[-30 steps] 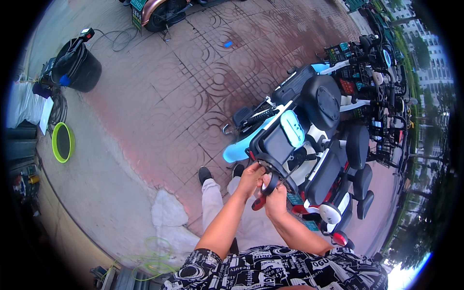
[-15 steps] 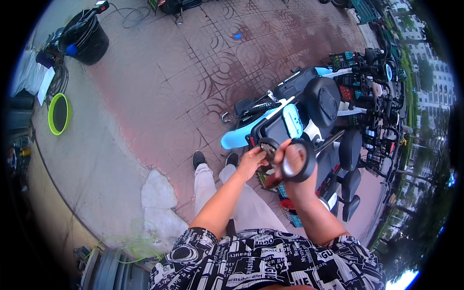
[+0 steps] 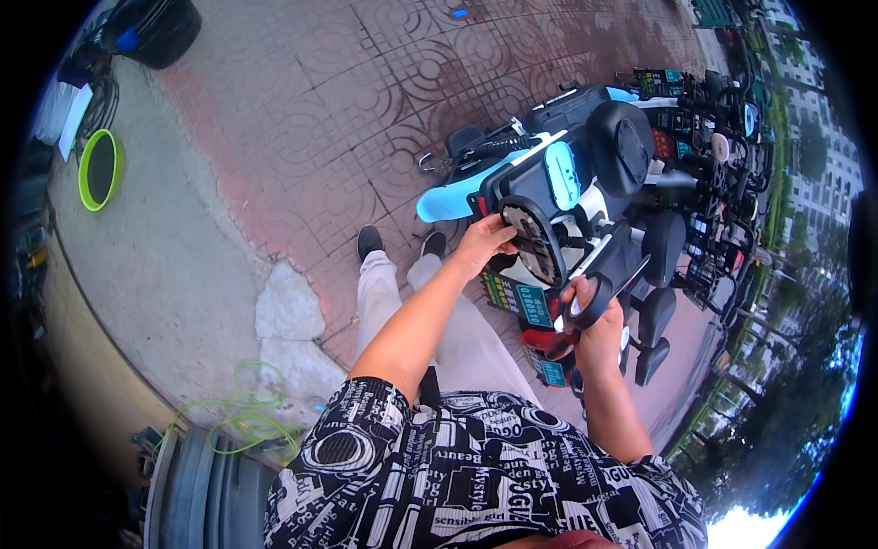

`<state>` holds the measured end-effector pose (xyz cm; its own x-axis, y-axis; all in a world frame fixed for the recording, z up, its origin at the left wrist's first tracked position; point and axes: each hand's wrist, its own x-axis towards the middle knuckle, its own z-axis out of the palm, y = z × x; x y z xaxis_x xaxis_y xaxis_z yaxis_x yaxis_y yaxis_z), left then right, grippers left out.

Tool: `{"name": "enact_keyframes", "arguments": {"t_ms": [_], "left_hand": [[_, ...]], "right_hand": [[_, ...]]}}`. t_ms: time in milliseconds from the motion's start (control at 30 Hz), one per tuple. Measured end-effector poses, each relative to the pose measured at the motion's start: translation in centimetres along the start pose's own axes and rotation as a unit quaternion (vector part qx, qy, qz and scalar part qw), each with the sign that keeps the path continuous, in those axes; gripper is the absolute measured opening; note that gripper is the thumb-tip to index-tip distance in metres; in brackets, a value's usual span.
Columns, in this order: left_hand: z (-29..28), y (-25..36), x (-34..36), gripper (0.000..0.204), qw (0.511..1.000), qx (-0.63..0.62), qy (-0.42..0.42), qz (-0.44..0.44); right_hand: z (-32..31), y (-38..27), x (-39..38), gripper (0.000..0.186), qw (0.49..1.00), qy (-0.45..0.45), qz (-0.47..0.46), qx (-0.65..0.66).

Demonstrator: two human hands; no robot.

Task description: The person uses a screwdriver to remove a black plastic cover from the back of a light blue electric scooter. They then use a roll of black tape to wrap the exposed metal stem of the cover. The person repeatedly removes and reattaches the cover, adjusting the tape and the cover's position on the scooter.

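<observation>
My left hand (image 3: 485, 245) pinches the near edge of a black oval seat pad (image 3: 533, 240), tilted so its pale, ribbed underside shows. That pad is over the rear of a light-blue and black electric bike (image 3: 471, 194). To the right, my right hand (image 3: 596, 331) is closed around a roll of black tape (image 3: 589, 300) with a pale core. A thin pointed metal shaft (image 3: 633, 275), like a screwdriver's, sticks out of the same hand; its grip is mostly hidden. Below the hands are teal plates (image 3: 533, 306) and a red tail light (image 3: 541, 340).
More parked bikes with black saddles (image 3: 663, 252) line up on the right. On the left, a lime-green round tub (image 3: 101, 170) and a black bucket (image 3: 157, 35) stand on the pavement. A yellow-green hose (image 3: 256, 425) lies near grey stacked pieces (image 3: 206, 494).
My right hand has lowered away from my left with the tape roll and pointed tool. The seat pad now shows its whole underside. The view has shifted, so the bikes sit higher in it.
</observation>
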<state>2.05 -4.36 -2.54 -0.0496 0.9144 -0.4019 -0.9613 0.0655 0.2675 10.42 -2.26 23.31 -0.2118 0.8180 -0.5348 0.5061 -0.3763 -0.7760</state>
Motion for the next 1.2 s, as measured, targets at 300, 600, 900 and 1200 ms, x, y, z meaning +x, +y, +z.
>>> {"name": "enact_keyframes", "arguments": {"t_ms": [300,600,900,1200], "left_hand": [[2.8,1.4,-1.6,0.034,0.969,0.162,0.181,0.052],[5.8,1.2,-4.3,0.013,0.944,0.124,0.269,0.144],[6.4,-1.2,-3.6,0.032,0.932,0.171,0.309,0.085],[9.1,1.8,-3.9,0.033,0.958,0.039,0.283,-0.003]], "right_hand": [[-1.1,1.9,-1.9,0.015,0.998,0.005,0.053,0.043],[-2.6,3.6,-3.1,0.014,0.993,0.009,0.067,0.097],[-2.6,5.4,-3.9,0.011,0.986,0.002,0.086,0.146],[-2.5,5.7,-3.9,0.013,0.978,0.025,0.099,0.18]]}}
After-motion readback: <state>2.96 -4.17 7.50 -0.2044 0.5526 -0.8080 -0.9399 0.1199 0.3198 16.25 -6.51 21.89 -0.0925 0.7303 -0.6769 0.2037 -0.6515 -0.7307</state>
